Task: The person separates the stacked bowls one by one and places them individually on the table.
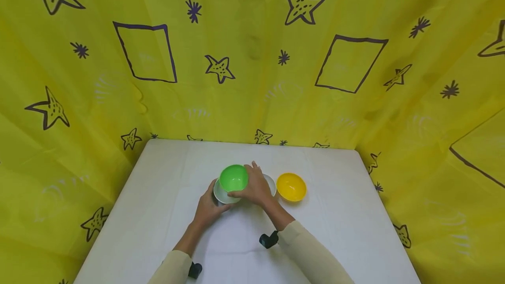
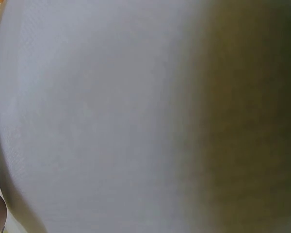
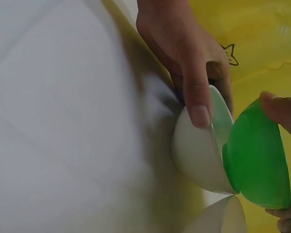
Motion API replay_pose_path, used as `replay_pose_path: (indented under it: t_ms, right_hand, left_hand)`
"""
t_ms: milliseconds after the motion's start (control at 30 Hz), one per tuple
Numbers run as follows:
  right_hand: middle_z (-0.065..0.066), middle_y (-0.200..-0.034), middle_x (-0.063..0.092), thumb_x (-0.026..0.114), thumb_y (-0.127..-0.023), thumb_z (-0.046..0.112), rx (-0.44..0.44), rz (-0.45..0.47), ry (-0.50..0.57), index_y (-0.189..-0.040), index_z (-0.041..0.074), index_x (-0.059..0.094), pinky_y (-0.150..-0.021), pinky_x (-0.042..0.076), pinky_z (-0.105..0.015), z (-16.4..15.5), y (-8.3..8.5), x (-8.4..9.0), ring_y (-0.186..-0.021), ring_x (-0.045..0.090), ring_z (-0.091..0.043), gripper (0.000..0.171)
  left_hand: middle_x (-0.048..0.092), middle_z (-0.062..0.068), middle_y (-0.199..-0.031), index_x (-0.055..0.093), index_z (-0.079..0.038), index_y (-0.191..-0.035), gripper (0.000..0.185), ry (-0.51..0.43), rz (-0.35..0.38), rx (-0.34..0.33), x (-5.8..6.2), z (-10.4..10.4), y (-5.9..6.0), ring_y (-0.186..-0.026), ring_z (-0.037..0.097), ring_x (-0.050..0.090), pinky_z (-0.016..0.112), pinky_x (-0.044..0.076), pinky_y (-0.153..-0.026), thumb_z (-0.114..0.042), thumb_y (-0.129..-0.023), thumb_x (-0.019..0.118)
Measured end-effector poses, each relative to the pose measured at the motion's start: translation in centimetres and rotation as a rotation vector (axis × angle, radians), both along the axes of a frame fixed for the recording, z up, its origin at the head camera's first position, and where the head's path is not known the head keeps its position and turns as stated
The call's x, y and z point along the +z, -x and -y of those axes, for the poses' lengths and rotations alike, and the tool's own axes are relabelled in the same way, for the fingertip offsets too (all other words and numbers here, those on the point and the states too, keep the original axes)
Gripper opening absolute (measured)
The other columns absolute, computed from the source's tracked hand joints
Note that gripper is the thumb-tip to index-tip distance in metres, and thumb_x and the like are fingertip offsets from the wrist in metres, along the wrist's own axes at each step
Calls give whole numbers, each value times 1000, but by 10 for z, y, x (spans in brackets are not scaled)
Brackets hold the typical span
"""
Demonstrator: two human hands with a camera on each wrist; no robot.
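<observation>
My right hand (image 1: 255,186) grips a green bowl (image 1: 233,178) by its rim, thumb on the near side. The green bowl is tilted and hangs over a white bowl (image 1: 222,195), overlapping its rim; the right wrist view shows their sides meeting or very close. Around the white bowl's left side curls my left hand (image 1: 210,208), its thumb (image 3: 200,114) on the outer wall in the right wrist view. A second white bowl (image 1: 270,184) stands partly hidden behind my right hand. The left wrist view is mostly blurred cloth, with a bit of skin at its left edge.
Right of the second white bowl stands an orange-yellow bowl (image 1: 291,187). All of this is on a table with a white cover (image 1: 323,231). A yellow curtain (image 1: 252,108) with drawn stars surrounds the table's back and sides.
</observation>
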State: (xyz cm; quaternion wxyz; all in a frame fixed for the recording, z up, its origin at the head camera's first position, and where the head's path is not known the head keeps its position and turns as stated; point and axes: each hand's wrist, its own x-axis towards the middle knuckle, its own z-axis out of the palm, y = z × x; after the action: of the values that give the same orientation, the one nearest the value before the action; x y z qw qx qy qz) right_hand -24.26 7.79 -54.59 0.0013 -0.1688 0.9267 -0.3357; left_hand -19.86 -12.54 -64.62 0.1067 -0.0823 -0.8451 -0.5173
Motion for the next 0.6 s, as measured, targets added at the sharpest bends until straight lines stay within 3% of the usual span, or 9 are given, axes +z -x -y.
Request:
replay_pose_path:
  t_ms: [300,600]
  right_hand:
    - [-24,-159,44,94,-68,54,-86,35,34,-152,0,49,-109,43,-67,-16,2,13,-152,30,-47,110]
    - [-25,-164,37,93,-70,55,-183,48,69,-154,0,45,-109,44,-67,-41,10,24,-153,28,-47,112]
  left_hand:
    - [64,18,-139,46,-6,-155,104,-20,-1,-12,0,0,-1,-125,36,61,57,48,-105,-25,-68,101]
    - [63,17,-140,45,-8,-155,106,-35,4,-2,-2,0,-1,-129,37,60,57,44,-111,-26,-68,101]
